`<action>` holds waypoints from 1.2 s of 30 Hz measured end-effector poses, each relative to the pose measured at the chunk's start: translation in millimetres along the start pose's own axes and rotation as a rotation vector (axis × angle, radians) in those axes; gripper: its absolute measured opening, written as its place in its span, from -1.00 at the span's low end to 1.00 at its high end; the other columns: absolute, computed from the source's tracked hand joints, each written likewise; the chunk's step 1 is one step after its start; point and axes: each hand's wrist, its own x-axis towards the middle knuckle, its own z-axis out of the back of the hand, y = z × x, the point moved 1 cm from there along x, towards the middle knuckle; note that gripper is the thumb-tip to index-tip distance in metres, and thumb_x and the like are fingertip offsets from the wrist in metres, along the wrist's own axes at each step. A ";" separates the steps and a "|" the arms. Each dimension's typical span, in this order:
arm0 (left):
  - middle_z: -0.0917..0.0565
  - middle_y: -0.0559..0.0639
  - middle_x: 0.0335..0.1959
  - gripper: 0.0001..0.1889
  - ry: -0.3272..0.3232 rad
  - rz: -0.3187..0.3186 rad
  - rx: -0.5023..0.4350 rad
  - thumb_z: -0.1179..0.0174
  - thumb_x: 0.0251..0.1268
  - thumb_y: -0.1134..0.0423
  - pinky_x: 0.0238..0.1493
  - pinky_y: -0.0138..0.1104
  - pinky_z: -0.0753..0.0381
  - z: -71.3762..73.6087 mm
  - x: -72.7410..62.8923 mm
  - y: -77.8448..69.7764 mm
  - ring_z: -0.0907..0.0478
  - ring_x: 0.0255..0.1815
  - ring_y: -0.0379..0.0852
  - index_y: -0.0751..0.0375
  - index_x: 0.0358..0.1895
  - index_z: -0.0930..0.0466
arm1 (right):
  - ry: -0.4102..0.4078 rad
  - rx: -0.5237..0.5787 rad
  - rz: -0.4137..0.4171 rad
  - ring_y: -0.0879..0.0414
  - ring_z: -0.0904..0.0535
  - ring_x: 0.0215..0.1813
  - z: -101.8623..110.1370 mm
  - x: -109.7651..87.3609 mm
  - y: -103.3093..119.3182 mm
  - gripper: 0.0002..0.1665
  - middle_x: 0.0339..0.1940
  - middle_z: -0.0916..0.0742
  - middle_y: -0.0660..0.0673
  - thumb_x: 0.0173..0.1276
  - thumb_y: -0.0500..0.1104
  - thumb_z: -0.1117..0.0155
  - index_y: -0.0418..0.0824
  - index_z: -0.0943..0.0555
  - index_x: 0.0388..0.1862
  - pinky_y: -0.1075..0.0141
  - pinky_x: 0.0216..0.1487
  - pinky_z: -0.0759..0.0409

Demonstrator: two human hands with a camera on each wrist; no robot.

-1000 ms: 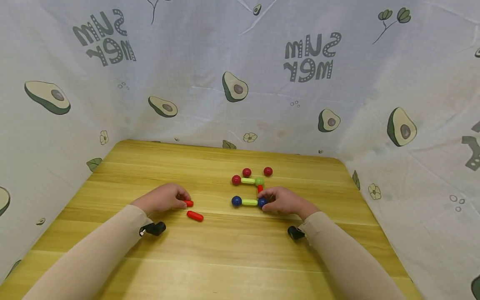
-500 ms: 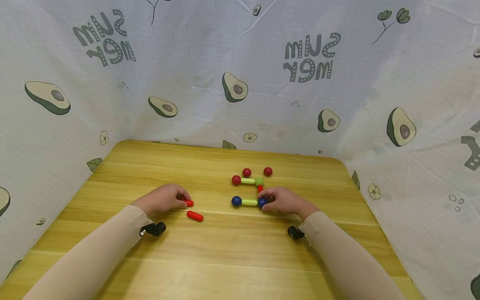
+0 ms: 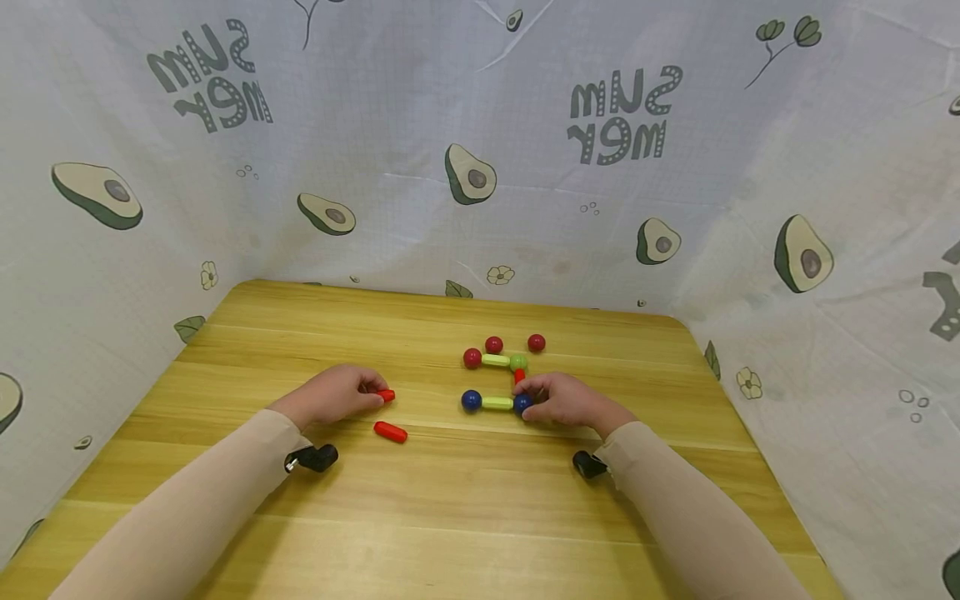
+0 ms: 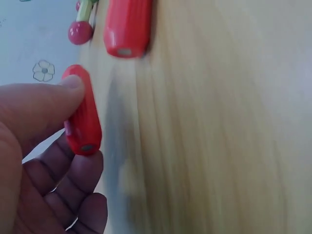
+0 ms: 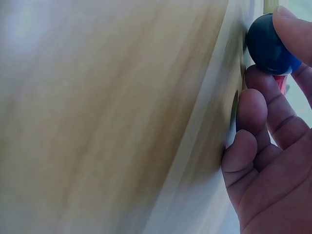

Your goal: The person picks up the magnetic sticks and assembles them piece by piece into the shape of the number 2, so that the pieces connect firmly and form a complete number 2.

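Observation:
My left hand [image 3: 339,395] pinches a red magnetic rod [image 4: 84,114] between thumb and fingers, a little above the table; a metal disc shows at its end. A second red rod [image 3: 391,432] lies on the wood just in front of that hand. My right hand [image 3: 566,401] grips a blue ball [image 5: 273,45] at the near right corner of a joined shape. From this ball a yellow-green rod [image 3: 497,403] runs left to another blue ball [image 3: 471,401]. A red rod [image 3: 519,377], partly covered by my fingers, leads back to a green ball [image 3: 518,362].
Another yellow-green rod [image 3: 496,361] links the green ball to a dark red ball [image 3: 472,358]. Two loose dark red balls [image 3: 493,344] [image 3: 536,342] sit behind. A printed cloth [image 3: 405,125] hangs around the wooden table [image 3: 450,517].
My left hand has lifted its red rod slightly and moved it a little right and away from the lying rod. The right hand and the joined shape have shifted very slightly left.

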 end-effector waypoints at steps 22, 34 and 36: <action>-0.72 -0.07 -0.20 -0.70 -0.064 0.041 -0.193 -0.38 0.42 0.19 -0.31 -0.33 -0.62 -48.1 7.7 -70.1 -0.59 -0.35 -0.15 0.21 0.11 -0.68 | -0.001 -0.031 0.018 0.05 -0.59 0.03 -2.4 7.8 4.0 -0.60 0.00 -0.73 -0.07 0.37 -0.13 -0.53 -0.06 -0.72 0.17 0.04 0.24 -0.58; -0.73 -0.03 -0.22 -0.71 -0.069 0.077 -0.248 -0.42 0.39 0.12 -0.29 -0.33 -0.61 -70.0 12.0 -88.7 -0.62 -0.31 -0.14 0.22 0.01 -0.69 | -0.004 -0.040 0.015 0.05 -0.60 0.05 -2.9 9.1 5.3 -0.60 0.02 -0.74 -0.08 0.37 -0.12 -0.53 -0.05 -0.72 0.18 0.01 0.27 -0.58; -0.72 -0.03 -0.22 -0.71 -0.066 0.083 -0.262 -0.42 0.40 0.12 -0.29 -0.33 -0.61 -72.5 12.4 -89.9 -0.62 -0.32 -0.14 0.23 0.01 -0.69 | -0.003 -0.043 0.011 0.04 -0.60 0.05 -3.2 9.2 5.9 -0.59 0.02 -0.74 -0.07 0.38 -0.11 -0.53 -0.05 -0.72 0.18 0.00 0.29 -0.58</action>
